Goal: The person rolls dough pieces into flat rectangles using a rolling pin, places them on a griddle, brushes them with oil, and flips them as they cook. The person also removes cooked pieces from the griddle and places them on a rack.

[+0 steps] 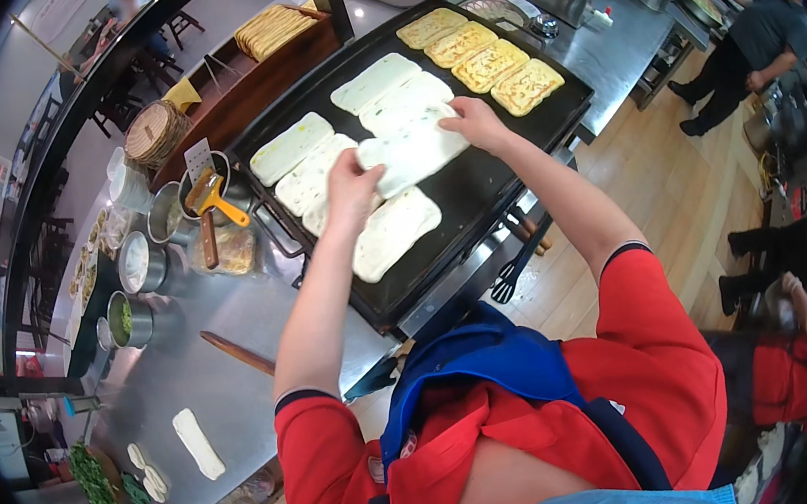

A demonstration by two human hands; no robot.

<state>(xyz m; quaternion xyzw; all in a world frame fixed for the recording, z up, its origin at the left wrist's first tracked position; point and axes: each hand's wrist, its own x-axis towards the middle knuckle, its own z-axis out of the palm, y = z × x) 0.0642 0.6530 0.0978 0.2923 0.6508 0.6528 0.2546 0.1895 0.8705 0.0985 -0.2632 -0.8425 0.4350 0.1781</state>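
Between my left hand (353, 190) and my right hand (476, 124) a rectangular sheet of raw dough (414, 154) is stretched over the griddle. Each hand pinches one end of it. The black flat griddle (466, 206) carries several more pale dough sheets; one (396, 234) lies just below the held sheet, and another (292, 147) lies left of it. Behind the held sheet are two more, the farther one (375, 82) fully in view. At the griddle's far right end sits a row of browned flatbreads (490, 65). My left hand partly hides a dough sheet beneath it.
Left of the griddle stand metal pots (142, 261), an oil brush with a yellow handle (219, 199) and a perforated turner (198, 160). A wooden rolling pin (238, 351) and a dough strip (198, 443) lie on the steel counter (233, 401). Co-workers (763, 41) are on the right.
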